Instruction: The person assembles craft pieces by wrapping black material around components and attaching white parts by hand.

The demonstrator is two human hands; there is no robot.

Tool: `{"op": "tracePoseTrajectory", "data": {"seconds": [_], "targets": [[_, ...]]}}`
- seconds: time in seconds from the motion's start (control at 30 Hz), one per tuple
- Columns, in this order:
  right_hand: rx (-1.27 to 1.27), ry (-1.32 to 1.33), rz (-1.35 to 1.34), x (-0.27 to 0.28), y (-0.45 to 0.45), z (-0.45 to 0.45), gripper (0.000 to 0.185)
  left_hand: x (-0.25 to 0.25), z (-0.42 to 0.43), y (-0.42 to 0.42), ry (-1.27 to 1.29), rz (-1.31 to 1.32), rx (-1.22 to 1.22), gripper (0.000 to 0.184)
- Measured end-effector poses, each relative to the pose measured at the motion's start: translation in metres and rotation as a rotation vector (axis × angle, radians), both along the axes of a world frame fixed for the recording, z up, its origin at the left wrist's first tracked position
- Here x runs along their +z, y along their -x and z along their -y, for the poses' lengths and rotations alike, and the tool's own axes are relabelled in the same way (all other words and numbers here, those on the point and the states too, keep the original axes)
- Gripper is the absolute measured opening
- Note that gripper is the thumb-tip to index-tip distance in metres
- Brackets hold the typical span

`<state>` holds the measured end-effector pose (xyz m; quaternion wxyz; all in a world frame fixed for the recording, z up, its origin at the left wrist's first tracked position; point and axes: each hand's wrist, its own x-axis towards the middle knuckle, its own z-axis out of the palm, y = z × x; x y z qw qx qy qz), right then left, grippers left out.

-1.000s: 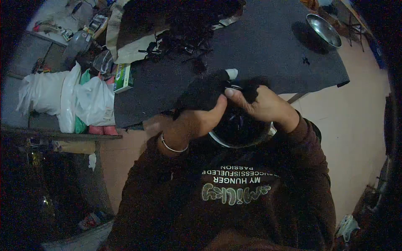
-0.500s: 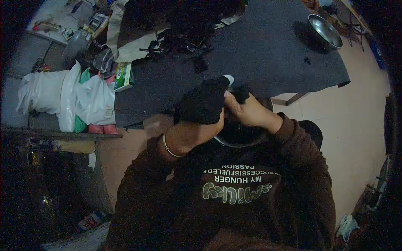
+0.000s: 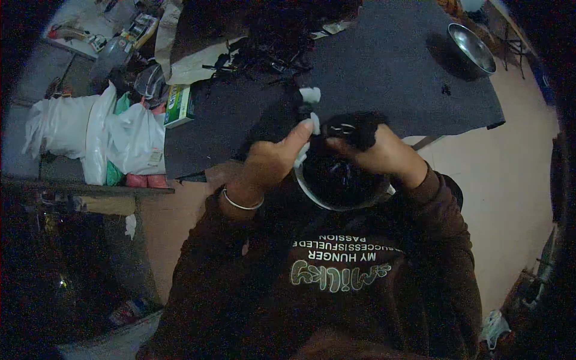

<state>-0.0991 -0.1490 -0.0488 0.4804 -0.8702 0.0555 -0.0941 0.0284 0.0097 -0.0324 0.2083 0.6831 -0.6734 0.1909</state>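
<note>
My left hand (image 3: 270, 159), with a bangle at the wrist, is closed at the near table edge. White coverings (image 3: 309, 94) show on some of its fingertips, with something dark between them that I cannot make out. My right hand (image 3: 390, 157) is curled, slightly blurred, around a dark object (image 3: 360, 128) with small bright curved marks; its kind is unclear. Below both hands a metal bowl (image 3: 318, 200) rests at my lap, with dark contents inside. A heap of small black pieces (image 3: 276, 57) lies farther back on the table.
Dark cloth covers the table (image 3: 396, 78). A metal dish (image 3: 471, 48) stands tilted at the far right. To the left are a green-and-white box (image 3: 179, 107) and white plastic bags (image 3: 129, 141). A stool (image 3: 513, 48) is behind, at the right.
My hands, together before, have drawn apart. The right one moved slightly right, showing a dark object in it, and more of the bowl is visible. The left hand turned, baring its white-covered fingertips.
</note>
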Motion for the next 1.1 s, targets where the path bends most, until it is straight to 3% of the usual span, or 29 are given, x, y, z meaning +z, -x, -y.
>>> {"op": "tracePoseTrajectory", "data": {"seconds": [0.13, 0.17, 0.23, 0.27, 0.33, 0.4, 0.67, 0.73, 0.77, 0.83, 0.93, 1.03, 1.1], "targets": [[-0.016, -0.039, 0.168, 0.010, 0.003, 0.007, 0.020, 0.008, 0.003, 0.010, -0.197, -0.307, 0.243, 0.029], [-0.017, -0.039, 0.168, 0.009, 0.002, 0.007, 0.020, 0.007, 0.004, 0.007, -0.143, -0.041, 0.136, 0.029], [-0.027, -0.048, 0.387, 0.006, -0.002, 0.005, 0.019, 0.008, 0.007, 0.008, -0.088, 0.227, 0.025, 0.028], [-0.029, -0.048, 0.388, 0.009, -0.001, 0.004, 0.019, 0.011, 0.010, 0.012, -0.015, 0.060, -0.048, 0.027], [-0.040, -0.149, 0.188, 0.019, 0.001, 0.003, 0.019, 0.017, 0.009, 0.017, 0.056, -0.110, -0.121, 0.026], [-0.085, -0.214, 0.181, 0.011, 0.001, -0.003, 0.019, 0.021, 0.013, 0.023, 0.062, -0.177, -0.067, 0.024], [-0.006, -0.224, 0.057, 0.011, 0.003, 0.000, 0.030, 0.027, 0.022, 0.029, 0.059, -0.187, 0.054, 0.020], [0.030, -0.027, -0.384, 0.005, 0.000, 0.003, 0.039, 0.030, 0.022, 0.032, 0.062, -0.168, 0.057, 0.018], [0.029, -0.028, -0.385, 0.004, 0.000, 0.002, 0.039, 0.032, 0.022, 0.034, 0.066, -0.148, 0.057, 0.018], [0.106, -0.172, -0.036, 0.003, -0.001, -0.003, 0.041, 0.037, 0.021, 0.037, 0.077, -0.122, 0.046, 0.017], [0.106, -0.269, 0.136, -0.007, -0.007, -0.014, 0.042, 0.040, 0.017, 0.035, 0.077, -0.091, -0.031, 0.017], [0.148, -0.436, 0.006, -0.008, -0.007, -0.020, 0.042, 0.041, 0.011, 0.031, 0.118, 0.268, -0.109, 0.020], [0.191, -0.408, -0.154, 0.002, -0.005, -0.012, 0.042, 0.039, 0.006, 0.030, 0.132, 0.183, -0.170, 0.022]]}}
